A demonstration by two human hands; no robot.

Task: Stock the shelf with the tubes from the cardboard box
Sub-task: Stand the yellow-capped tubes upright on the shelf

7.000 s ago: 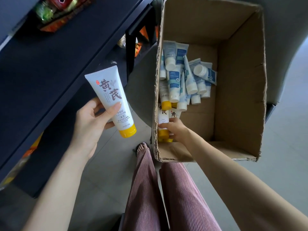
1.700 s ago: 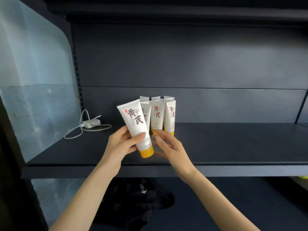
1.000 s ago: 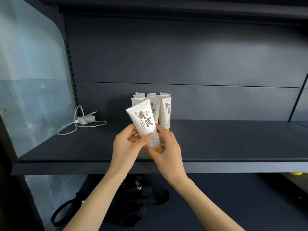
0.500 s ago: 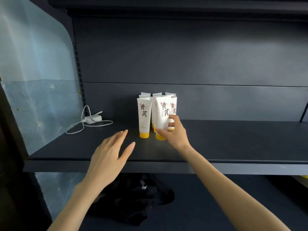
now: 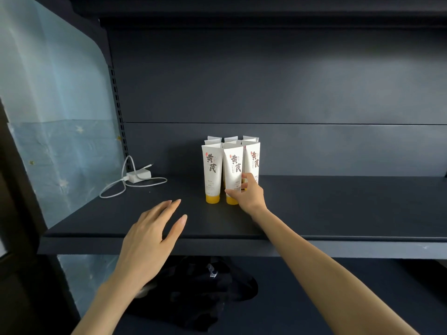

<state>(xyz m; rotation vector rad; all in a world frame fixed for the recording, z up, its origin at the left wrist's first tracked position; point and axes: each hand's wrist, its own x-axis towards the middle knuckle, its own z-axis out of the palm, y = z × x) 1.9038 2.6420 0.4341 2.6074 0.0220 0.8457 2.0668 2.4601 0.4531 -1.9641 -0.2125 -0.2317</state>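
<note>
Tubes [image 5: 252, 158]: white with yellow caps, standing cap-down in a tight cluster, three wide, on the dark shelf [image 5: 338, 209] left of centre. Right hand [image 5: 249, 195] grips the front middle tube [image 5: 234, 163] low on its body; the tube is upright, just beside the front left tube [image 5: 212, 170]. Left hand [image 5: 150, 235] is released, fingers straight, palm down over the shelf's front edge, holding nothing. White charger [image 5: 139, 175] with looped cable lies at shelf left. Black bag [image 5: 200, 293] sits on the level below.
</note>
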